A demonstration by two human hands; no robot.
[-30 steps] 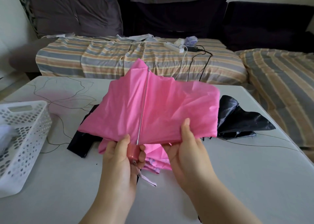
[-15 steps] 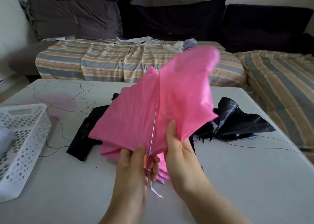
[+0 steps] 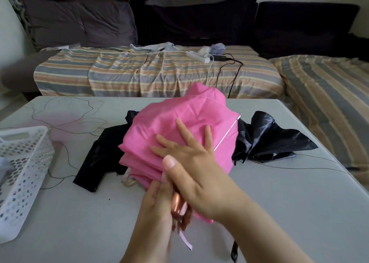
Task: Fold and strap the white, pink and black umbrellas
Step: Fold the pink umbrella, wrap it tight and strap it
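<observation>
A pale grey desk (image 3: pixel 259 213) printed with a faint pink flower outline carries a white perforated plastic basket (image 3: pixel 22 175) at its left edge. Beyond the desk stands a sofa covered in a striped orange, grey and cream sheet (image 3: pixel 139 73), backed by dark cushions (image 3: pixel 79 23). A white power strip (image 3: pixel 197 56) with black cables (image 3: pixel 233 71) lies on the sheet.

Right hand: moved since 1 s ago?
Yes. The right hand has gone from the pink umbrella's near edge up onto its top, fingers spread flat, nearer the sofa.
</observation>
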